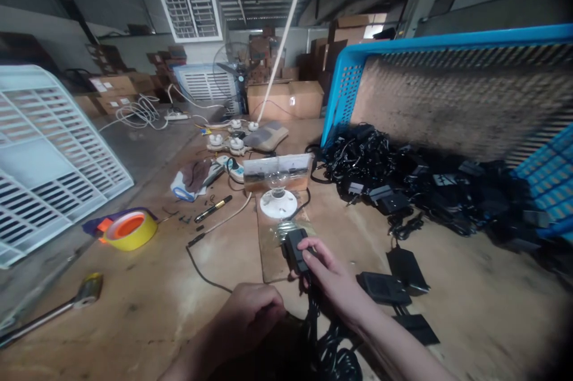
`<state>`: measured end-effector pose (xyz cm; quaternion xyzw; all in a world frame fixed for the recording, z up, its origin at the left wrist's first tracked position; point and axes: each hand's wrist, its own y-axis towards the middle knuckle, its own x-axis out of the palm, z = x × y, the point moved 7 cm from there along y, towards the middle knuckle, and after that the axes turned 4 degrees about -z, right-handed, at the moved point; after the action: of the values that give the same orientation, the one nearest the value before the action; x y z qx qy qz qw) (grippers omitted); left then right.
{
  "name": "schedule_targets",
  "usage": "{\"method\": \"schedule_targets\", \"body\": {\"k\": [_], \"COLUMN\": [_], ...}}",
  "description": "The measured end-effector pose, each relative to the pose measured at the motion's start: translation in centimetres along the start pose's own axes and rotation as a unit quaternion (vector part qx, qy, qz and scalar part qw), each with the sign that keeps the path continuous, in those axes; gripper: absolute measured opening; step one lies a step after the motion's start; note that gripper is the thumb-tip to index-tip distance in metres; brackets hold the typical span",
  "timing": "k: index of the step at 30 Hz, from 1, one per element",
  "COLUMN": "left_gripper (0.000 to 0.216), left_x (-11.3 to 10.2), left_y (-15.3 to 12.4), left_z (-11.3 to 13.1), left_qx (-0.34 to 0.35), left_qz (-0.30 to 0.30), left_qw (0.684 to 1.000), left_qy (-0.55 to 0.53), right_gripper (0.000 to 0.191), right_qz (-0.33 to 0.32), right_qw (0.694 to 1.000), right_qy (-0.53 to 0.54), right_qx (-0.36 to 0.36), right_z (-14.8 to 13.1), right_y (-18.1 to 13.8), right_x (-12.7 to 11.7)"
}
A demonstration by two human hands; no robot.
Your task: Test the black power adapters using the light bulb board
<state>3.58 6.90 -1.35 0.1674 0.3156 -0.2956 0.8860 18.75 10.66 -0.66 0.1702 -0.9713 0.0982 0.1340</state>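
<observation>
My right hand (326, 266) grips a black power adapter (295, 249), thumb and fingers at its sides. Its dark cable (313, 303) hangs down toward a coiled bundle (338, 357) near my body. To the left, my left hand (256, 308) is closed with the fingers curled under; what it holds is hidden. A thin black lead (199, 269) runs across the table and passes behind this hand. Just beyond the adapter stands a clear bulb (277, 181) in a round white lamp holder (278, 205). Several more black adapters (385, 287) lie right of my right hand.
A blue plastic crate (344, 79) lies tipped on its side at right, with a heap of black adapters and cables (403, 172) at its mouth. Yellow tape (134, 234), a pen (213, 209), a cloth (194, 178) and a roller-like tool (85, 291) lie left. A white crate (49, 154) stands far left.
</observation>
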Motion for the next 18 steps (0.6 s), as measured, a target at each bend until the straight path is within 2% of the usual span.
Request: {"method": "schedule_targets", "body": {"k": [7, 12, 14, 15, 16, 18], "left_gripper": [0.032, 0.034, 0.035, 0.036, 0.036, 0.038], "left_x": [0.5, 0.6, 0.5, 0.4, 0.3, 0.4], "left_y": [0.1, 0.3, 0.2, 0.2, 0.1, 0.2], "left_z": [-0.6, -0.4, -0.3, -0.2, -0.2, -0.1], "left_qx": [0.006, 0.005, 0.005, 0.003, 0.002, 0.007], "left_qz": [-0.006, -0.008, 0.0, 0.004, 0.004, -0.015], "left_qw": [0.999, 0.998, 0.998, 0.998, 0.999, 1.0], "left_qy": [0.042, 0.058, 0.057, 0.055, 0.049, 0.02], "right_gripper": [0.051, 0.045, 0.039, 0.035, 0.033, 0.035], "right_qz": [0.021, 0.026, 0.031, 0.046, 0.066, 0.072], "right_qw": [0.999, 0.999, 0.993, 0.98, 0.953, 0.852], "right_qy": [-0.033, -0.042, -0.113, -0.186, -0.28, -0.473], "right_qx": [0.012, 0.005, -0.021, -0.055, -0.1, -0.211], "right_z": [0.8, 0.8, -0.1, -1.0, -2.1, -3.9], "right_y": [-0.3, 0.1, -0.2, -0.7, -1.5, -3.9], "right_x": [-0.5, -0.3, -0.6, -0.9, -1.2, -0.9]}}
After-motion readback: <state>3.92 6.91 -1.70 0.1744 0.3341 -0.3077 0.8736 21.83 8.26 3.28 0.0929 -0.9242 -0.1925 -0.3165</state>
